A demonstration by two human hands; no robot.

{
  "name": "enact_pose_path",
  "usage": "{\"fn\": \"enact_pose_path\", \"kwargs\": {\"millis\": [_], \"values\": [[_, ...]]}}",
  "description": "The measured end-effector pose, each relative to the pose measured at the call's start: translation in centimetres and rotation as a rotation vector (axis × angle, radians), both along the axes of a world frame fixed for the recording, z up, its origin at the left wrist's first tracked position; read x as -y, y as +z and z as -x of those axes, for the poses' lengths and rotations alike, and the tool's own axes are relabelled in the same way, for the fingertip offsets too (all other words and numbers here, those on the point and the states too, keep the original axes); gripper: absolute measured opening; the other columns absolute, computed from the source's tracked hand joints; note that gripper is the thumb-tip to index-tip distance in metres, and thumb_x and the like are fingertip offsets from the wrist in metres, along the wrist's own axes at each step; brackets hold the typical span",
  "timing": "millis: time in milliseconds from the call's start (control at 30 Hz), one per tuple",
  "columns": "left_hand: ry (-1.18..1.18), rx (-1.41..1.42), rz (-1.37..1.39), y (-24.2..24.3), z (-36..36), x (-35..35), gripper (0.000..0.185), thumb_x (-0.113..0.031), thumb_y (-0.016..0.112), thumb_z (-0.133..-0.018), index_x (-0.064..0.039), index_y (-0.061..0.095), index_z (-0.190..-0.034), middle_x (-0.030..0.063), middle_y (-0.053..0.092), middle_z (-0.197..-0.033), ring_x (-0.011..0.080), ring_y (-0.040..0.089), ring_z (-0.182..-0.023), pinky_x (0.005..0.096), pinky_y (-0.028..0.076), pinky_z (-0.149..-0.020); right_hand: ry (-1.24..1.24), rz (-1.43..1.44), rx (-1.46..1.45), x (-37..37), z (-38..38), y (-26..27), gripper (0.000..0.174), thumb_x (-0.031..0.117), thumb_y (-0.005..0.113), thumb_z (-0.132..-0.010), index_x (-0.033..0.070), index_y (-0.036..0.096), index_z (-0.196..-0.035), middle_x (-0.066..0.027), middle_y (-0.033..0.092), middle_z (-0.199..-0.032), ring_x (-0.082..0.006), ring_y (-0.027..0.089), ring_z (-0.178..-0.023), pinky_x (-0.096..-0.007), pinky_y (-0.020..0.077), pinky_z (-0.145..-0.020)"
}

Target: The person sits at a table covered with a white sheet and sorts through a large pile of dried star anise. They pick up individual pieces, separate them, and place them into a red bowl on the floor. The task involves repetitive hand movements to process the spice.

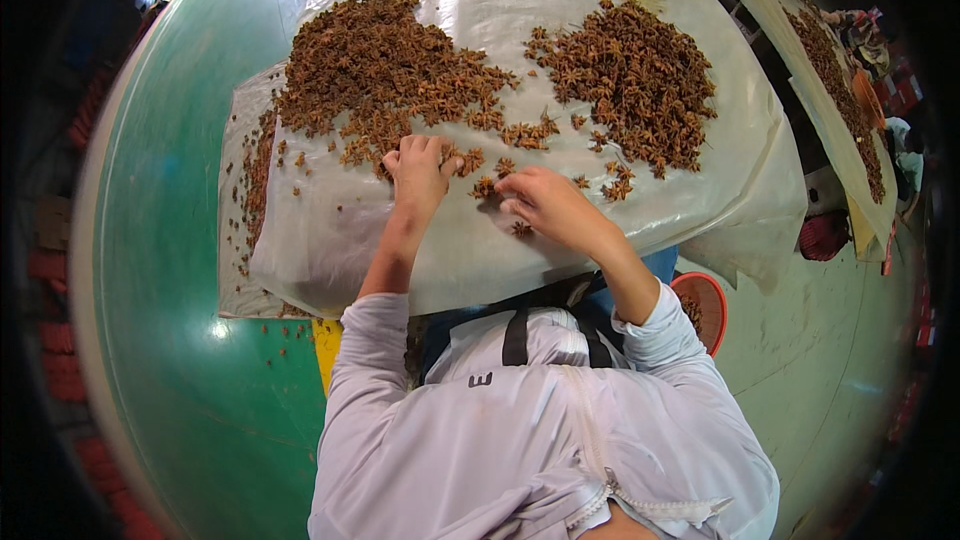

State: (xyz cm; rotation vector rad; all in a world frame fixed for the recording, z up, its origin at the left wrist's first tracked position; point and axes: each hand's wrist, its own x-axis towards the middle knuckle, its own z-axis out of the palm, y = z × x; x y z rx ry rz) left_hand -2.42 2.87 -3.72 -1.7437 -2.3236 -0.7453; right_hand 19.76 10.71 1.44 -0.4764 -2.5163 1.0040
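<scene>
Two heaps of dried star anise lie on a table covered with a translucent plastic sheet (480, 262). The left heap (375, 60) is broad, with loose pieces trailing toward me; the right heap (637, 82) is more compact. My left hand (421, 169) rests palm down on loose pieces at the near edge of the left heap, its fingers bent; what lies under them is hidden. Between the heaps, my right hand (555, 206) has thumb and fingers apart, the fingertips close beside a star anise piece (483, 187). Another single piece (521, 229) lies below that hand.
Lower on the left, a second sheet (234, 240) holds scattered star anise. An orange-red basket (716, 307) with star anise stands on the floor by my right side. At far right is another sheet-covered table (817, 97) with a person beside it. Bits dot the green floor (187, 255).
</scene>
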Motion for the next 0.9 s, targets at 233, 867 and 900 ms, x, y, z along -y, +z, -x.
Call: {"fn": "enact_pose_path", "kwargs": {"millis": [233, 867, 900], "values": [[0.01, -0.133, 0.02, -0.2, -1.3, 1.6, 0.028, -0.021, 0.072, -0.077, -0.016, 0.063, -0.103, 0.0028, 0.062, -0.101, 0.022, 0.053, -0.108, 0.0435, 0.034, -0.089, -0.192, -0.44, -0.086, -4.7, 12.3, -0.5, 0.017, 0.008, 0.061, -0.078, 0.008, 0.066, -0.094, -0.0119, 0.063, -0.095, -0.0309, 0.058, -0.099, -0.042, 0.051, -0.079], [-0.461, 0.841, -0.087, 6.2, -13.7, 3.1, 0.034, -0.002, 0.058, -0.09, -0.003, 0.052, -0.123, 0.0126, 0.059, -0.106, 0.0202, 0.064, -0.078, 0.0301, 0.051, -0.075, -0.298, 1.305, -0.329, 3.2, -4.9, 0.7, 0.029, 0.038, 0.048, -0.1, 0.011, 0.056, -0.096, 0.0025, 0.052, -0.077, -0.0068, 0.048, -0.063, -0.0203, 0.0379, -0.051], [-0.514, 0.953, -0.091, 6.3, -14.9, 3.0, 0.036, -0.003, 0.059, -0.089, -0.004, 0.051, -0.124, 0.0129, 0.058, -0.107, 0.0213, 0.065, -0.08, 0.0312, 0.051, -0.077, -0.353, 1.274, -0.385, 3.6, -7.2, 0.6, 0.028, 0.038, 0.049, -0.099, 0.01, 0.056, -0.095, 0.0023, 0.052, -0.076, -0.0069, 0.048, -0.064, -0.0205, 0.038, -0.051]]}}
